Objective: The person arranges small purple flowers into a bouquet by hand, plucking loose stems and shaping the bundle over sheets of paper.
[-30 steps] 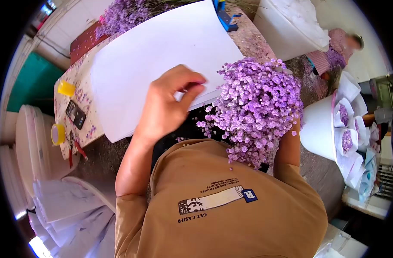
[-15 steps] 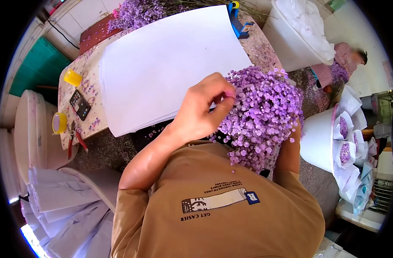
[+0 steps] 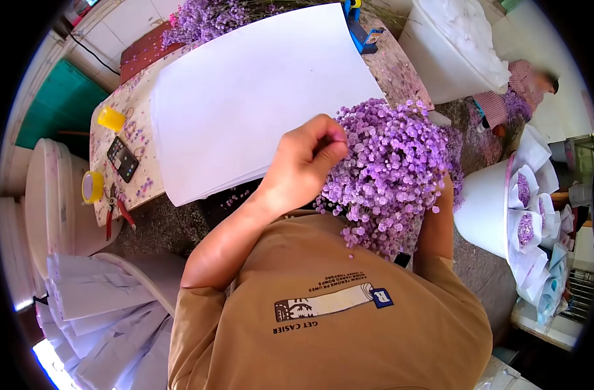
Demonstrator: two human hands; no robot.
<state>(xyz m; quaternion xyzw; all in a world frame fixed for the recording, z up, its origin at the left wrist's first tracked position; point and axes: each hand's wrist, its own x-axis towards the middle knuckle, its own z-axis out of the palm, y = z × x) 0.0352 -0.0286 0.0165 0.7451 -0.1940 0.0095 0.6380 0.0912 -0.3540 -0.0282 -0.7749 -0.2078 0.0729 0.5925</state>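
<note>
A full bunch of purple baby's breath [image 3: 391,172] is held up in front of my chest, over the table's near right corner. My left hand [image 3: 306,159] is at the bunch's left edge, thumb and fingertips pinched together; whatever is between them is too small to make out. On the other side, my right forearm [image 3: 440,218] runs up behind the blossoms and supports the bunch. The right hand's fingers are hidden by the flowers. Beside my left hand, a stack of large white paper sheets [image 3: 251,97] covers much of the table.
On the table [image 3: 131,179] are a phone [image 3: 122,158], yellow tape rolls [image 3: 111,118], red-handled pliers [image 3: 119,209], a blue tape dispenser [image 3: 358,29] and more purple flowers [image 3: 202,23]. White tubs [image 3: 482,208] with wrapped bunches stand around. Another person [image 3: 521,91] sits at the far right.
My left hand has drawn slightly left and down, still pinched. The bunch has tilted a little to the left. The view has shifted slightly.
</note>
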